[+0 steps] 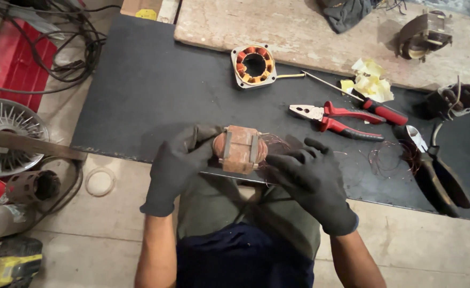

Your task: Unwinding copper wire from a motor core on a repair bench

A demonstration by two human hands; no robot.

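A small copper-wound motor coil with a reddish core rests at the near edge of the dark mat. My left hand, in a black glove, wraps around the coil's left side and holds it. My right hand, also gloved, hovers just right of the coil with fingers spread, over loose thin copper wire trailing from the coil.
Red-handled pliers, a red-handled screwdriver and black cutters lie to the right. A square stator sits at the edge of a stone slab. Crumpled yellow paper, a fan grille and cables surround the mat.
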